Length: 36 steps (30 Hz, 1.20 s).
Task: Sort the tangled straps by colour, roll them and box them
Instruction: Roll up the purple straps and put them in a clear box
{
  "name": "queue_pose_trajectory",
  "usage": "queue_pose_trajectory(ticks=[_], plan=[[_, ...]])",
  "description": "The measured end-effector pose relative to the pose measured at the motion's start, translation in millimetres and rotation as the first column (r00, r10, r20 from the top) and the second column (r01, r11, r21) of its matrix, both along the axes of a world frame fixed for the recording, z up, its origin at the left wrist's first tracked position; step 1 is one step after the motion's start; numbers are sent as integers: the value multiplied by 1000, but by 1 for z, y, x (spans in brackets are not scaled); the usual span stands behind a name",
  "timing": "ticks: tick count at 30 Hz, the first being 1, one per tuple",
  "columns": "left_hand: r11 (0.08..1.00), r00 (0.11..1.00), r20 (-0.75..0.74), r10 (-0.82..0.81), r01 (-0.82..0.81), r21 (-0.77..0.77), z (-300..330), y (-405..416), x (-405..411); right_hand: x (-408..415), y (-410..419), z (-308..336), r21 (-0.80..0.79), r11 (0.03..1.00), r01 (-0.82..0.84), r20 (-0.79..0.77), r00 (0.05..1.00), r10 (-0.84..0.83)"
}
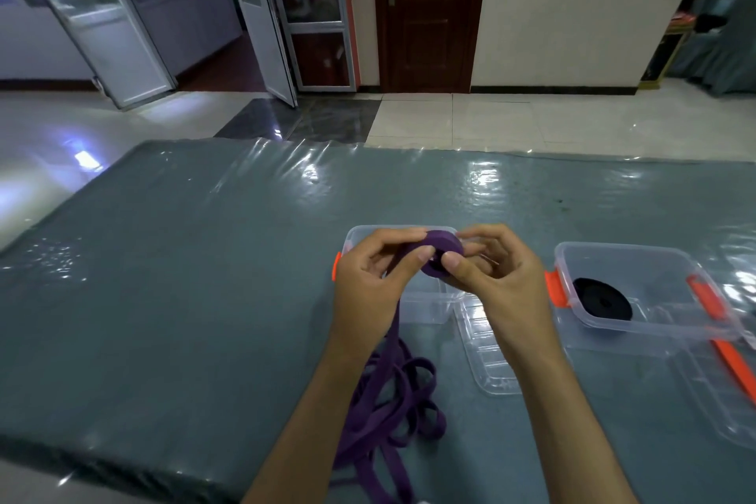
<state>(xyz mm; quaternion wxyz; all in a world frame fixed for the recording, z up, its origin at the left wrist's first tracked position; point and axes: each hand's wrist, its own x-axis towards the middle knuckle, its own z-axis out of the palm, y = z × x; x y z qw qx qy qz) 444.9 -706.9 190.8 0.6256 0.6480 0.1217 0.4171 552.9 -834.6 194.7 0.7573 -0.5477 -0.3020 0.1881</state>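
No brand, label or legible writing anywhere in view.

Purple strap roll [444, 256]: flat woven band, partly wound into a small thick coil with an open centre, held up above the table between both hands. Left hand [378, 278] curled, thumb and fingertips pinching the near-left side of the coil where the free run leaves it. Right hand [497, 278] curled round the coil's right side, thumb pressed on the front face. Both grips closed tight on the strap.

Unrolled purple strap [392, 401]: drops from the left hand along the wrist to a loose tangle of loops on the table, near front edge, beneath the left forearm; tail runs off bottom of frame.

Clear plastic box [425, 307] with orange side clip, directly behind and below the hands, mostly hidden by them; contents cannot be told. Second clear box [654, 299] to the right, well apart, orange clips at the ends, holding one finished black strap roll [601, 299] lying flat in its left part. Clear lid [487, 352] lying flat between the two boxes, partly under the right wrist; second clear lid [712, 389] with orange edge at far right.

Table [184, 299]: grey-green top under shiny wrinkled plastic film. Beyond: tiled floor, dark wooden door [429, 8], glazed white-framed doors at left.
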Motion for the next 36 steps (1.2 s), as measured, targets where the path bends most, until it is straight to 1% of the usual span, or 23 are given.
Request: queue_pose_trajectory(ticks=[2,3,6,8,12,14,18,19,21,22,25,28,30,33,36], plan=[[1000,1000,17,0,0,-16,-3,-3,0,-4,0,3,20,1000,0,19,1000,0],[1000,1000,9,-8,9,-19,-3,-4,-1,-6,0,3,45,999,13,4,1000,-13],[998,998,-39,-44,45,36,1,-1,-4,-12,3,1,77,996,39,-26,999,-37],[997,998,-53,-34,38,65,6,0,-5,-12,3,-1,45,999,28,5,1000,-28],[1000,999,-48,24,-24,8,6,-2,-4,-4,-1,-1,-50,998,44,74,996,-40],[1000,1000,-26,15,-15,-15,3,-4,-2,-5,0,1,-28,997,70,79,995,-68],[998,999,-16,-45,44,-47,3,0,-1,-13,9,-4,61,994,88,37,995,-91],[998,998,-27,-58,57,-28,4,4,-1,-12,10,-5,47,996,77,34,996,-79],[995,995,-81,-60,66,73,5,12,-2,-5,8,-5,-21,999,44,48,998,-43],[993,993,-107,-55,65,94,6,14,-2,-1,6,-4,-48,999,24,45,999,-22],[999,989,-142,-43,40,-20,5,11,1,9,0,4,-60,998,-6,36,999,8],[995,985,-147,-89,82,-53,2,9,4,8,5,2,-11,996,93,108,990,-92],[993,983,-140,-119,114,-43,3,12,7,3,12,-3,31,990,138,85,986,-140],[990,984,-108,-141,141,-14,9,21,8,2,15,-5,31,997,71,-13,997,-71],[994,992,-69,-108,106,-25,13,26,7,14,9,1,-35,999,-27,9,1000,28]])
